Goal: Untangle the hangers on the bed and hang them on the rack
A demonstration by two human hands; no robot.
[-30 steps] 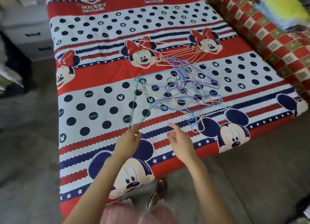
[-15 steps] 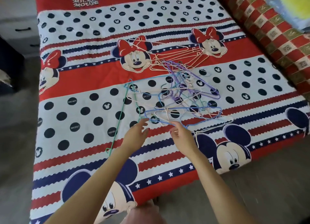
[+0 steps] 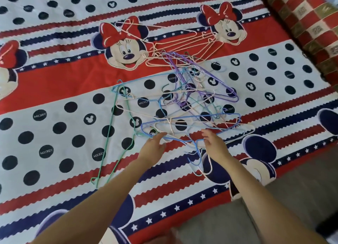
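Both hands have closed in on the tangled hangers [image 3: 182, 101] mid-bed: left hand [image 3: 152, 146] and right hand [image 3: 214, 143], fingers loosely spread, now touch the blue hanger [image 3: 192, 122] at the pile's 6 o'clock edge, so untangling can begin.

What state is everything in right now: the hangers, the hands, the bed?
Hanger pile: tangled, lying on the bed.
Green hanger: flat at the pile's left edge.
Pink hangers: bunched at the far side.
Left hand: open, fingertips at the blue hanger.
Right hand: open, fingers on the same hanger.
Bed cover: spread flat.
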